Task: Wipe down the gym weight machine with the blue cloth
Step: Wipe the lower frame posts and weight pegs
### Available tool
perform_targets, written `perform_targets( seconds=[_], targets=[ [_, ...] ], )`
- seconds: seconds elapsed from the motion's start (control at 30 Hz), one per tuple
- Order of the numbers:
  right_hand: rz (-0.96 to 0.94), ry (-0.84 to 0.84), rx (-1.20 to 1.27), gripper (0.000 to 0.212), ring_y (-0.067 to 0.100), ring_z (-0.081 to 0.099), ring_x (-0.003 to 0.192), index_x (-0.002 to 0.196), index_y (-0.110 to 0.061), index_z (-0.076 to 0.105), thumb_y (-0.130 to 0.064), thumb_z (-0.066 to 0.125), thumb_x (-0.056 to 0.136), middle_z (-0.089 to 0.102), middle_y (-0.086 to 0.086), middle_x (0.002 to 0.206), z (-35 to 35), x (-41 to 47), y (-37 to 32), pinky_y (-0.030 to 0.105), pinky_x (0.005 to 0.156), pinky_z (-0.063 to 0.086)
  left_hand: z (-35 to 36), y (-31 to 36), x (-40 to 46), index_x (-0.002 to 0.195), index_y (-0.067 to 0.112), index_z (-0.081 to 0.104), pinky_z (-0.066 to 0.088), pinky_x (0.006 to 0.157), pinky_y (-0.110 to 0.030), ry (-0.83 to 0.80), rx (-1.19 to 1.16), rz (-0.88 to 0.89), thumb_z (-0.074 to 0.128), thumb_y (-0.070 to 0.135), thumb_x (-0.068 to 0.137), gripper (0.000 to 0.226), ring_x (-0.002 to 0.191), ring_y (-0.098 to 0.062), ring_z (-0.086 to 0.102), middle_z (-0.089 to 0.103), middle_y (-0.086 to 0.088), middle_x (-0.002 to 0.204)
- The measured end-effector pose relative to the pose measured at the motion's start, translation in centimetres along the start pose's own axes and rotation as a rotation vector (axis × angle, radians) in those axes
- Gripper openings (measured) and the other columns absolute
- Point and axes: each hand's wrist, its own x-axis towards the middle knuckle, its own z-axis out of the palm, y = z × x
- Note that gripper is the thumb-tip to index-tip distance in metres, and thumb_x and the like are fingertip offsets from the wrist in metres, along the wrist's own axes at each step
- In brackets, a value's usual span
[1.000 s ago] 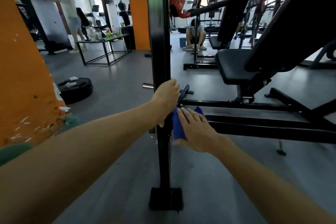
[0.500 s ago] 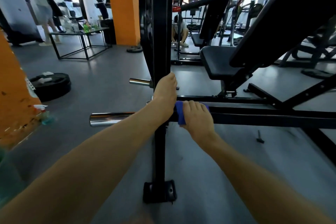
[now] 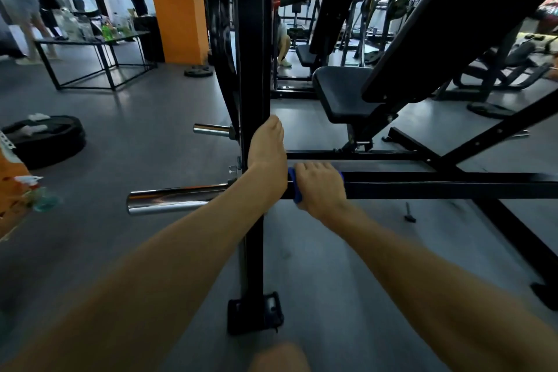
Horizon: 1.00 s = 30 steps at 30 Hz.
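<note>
My right hand [image 3: 318, 187] was wrapped over the horizontal black steel crossbar [image 3: 437, 189], fingers curled around the small blue cloth [image 3: 294, 187] pressed onto it. Just beside it, my left hand [image 3: 267, 154] gripped the tall black upright post [image 3: 253, 39]. Farther back sat the black padded seat [image 3: 341, 90] and a thick orange pillar [image 3: 176, 3].

Right hand [image 3: 320, 187] presses the blue cloth [image 3: 294, 190] onto the horizontal frame bar [image 3: 437, 189]; left hand [image 3: 267, 151] grips the upright post [image 3: 253, 39] (black steel).

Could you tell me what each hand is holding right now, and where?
Right hand grips the blue cloth around the horizontal bar; left hand grips the black upright post.
</note>
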Motion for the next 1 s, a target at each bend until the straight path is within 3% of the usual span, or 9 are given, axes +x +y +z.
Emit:
perform_targets(
  seconds=[0.13, 0.23, 0.37, 0.43, 0.53, 0.73, 0.87, 1.0],
  targets=[
    [-0.025, 0.100, 0.065, 0.051, 0.025, 0.061, 0.082, 0.095, -0.015, 0.055, -0.024, 0.088, 0.056, 0.062, 0.004, 0.087, 1.5, 0.0, -0.7, 0.037, 0.079, 0.049, 0.3, 0.4, 0.7, 0.152, 0.016, 0.039, 0.019, 0.118, -0.042, 0.012, -0.010, -0.008, 0.040, 0.058, 0.101, 0.066, 0.136, -0.029, 0.035, 0.044, -0.009, 0.143],
    [-0.056, 0.181, 0.076, 0.052, 0.023, 0.059, 0.082, 0.100, -0.015, 0.055, -0.023, 0.087, 0.059, 0.060, 0.003, 0.090, 2.6, -0.8, 1.5, 0.036, 0.081, 0.049, 0.3, 0.6, 1.0, 0.148, 0.013, 0.045, 0.021, 0.118, -0.042, 0.006, -0.024, -0.023, 0.042, 0.064, 0.097, 0.073, 0.133, -0.031, 0.038, 0.046, -0.011, 0.140],
    [-0.042, 0.214, 0.047, 0.059, 0.022, 0.060, 0.084, 0.107, -0.015, 0.057, -0.029, 0.089, 0.059, 0.060, 0.002, 0.093, 3.0, -2.9, 7.0, 0.036, 0.086, 0.050, -0.3, 0.8, 1.3, 0.138, 0.008, 0.057, 0.022, 0.114, -0.044, 0.002, -0.132, -0.093, 0.018, 0.094, 0.077, 0.112, 0.128, -0.033, 0.041, 0.053, -0.013, 0.133],
    [-0.011, 0.212, 0.030, 0.066, 0.023, 0.060, 0.085, 0.109, -0.015, 0.058, -0.031, 0.091, 0.055, 0.061, 0.001, 0.094, 3.1, -4.2, 10.6, 0.037, 0.087, 0.050, -1.1, 1.2, 1.8, 0.131, 0.011, 0.063, 0.025, 0.113, -0.045, 0.008, -0.247, -0.167, 0.016, 0.093, 0.078, 0.108, 0.127, -0.035, 0.043, 0.056, -0.013, 0.131],
    [0.026, 0.202, 0.012, 0.069, 0.024, 0.061, 0.086, 0.109, -0.014, 0.059, -0.030, 0.093, 0.052, 0.062, 0.002, 0.094, 3.3, -5.7, 15.0, 0.037, 0.088, 0.050, -3.3, 3.0, 3.0, 0.112, 0.012, 0.064, 0.036, 0.101, -0.041, 0.059, -0.544, -0.266, 0.024, 0.094, 0.076, 0.098, 0.110, -0.029, 0.053, 0.062, -0.010, 0.115],
    [0.043, 0.239, 0.039, 0.068, 0.026, 0.063, 0.084, 0.108, -0.012, 0.060, -0.024, 0.092, 0.049, 0.063, 0.004, 0.093, 3.4, -7.3, 19.5, 0.039, 0.086, 0.051, -8.7, 10.4, 6.1, 0.126, 0.010, 0.045, 0.044, 0.096, -0.036, 0.189, -0.943, -0.015, 0.059, 0.085, 0.072, 0.094, 0.114, -0.026, 0.055, 0.056, -0.008, 0.124],
    [0.103, 0.213, 0.010, 0.066, 0.025, 0.062, 0.081, 0.103, -0.013, 0.061, -0.025, 0.093, 0.047, 0.062, 0.002, 0.089, 3.7, -8.9, 24.3, 0.038, 0.083, 0.050, -10.9, 14.0, 8.1, 0.130, 0.013, 0.043, 0.043, 0.097, -0.039, 0.206, -1.004, 0.050, 0.070, 0.078, 0.070, 0.092, 0.115, -0.026, 0.056, 0.057, -0.005, 0.125],
    [0.194, 0.179, 0.011, 0.052, 0.025, 0.060, 0.083, 0.096, -0.016, 0.060, -0.028, 0.090, 0.055, 0.060, 0.001, 0.088, 3.7, -9.8, 26.8, 0.039, 0.087, 0.050, -11.3, 15.3, 8.3, 0.123, 0.017, 0.048, 0.042, 0.091, -0.037, 0.262, -1.010, -0.078, 0.079, 0.064, 0.073, 0.075, 0.107, -0.025, 0.060, 0.062, -0.002, 0.114]
  ],
)
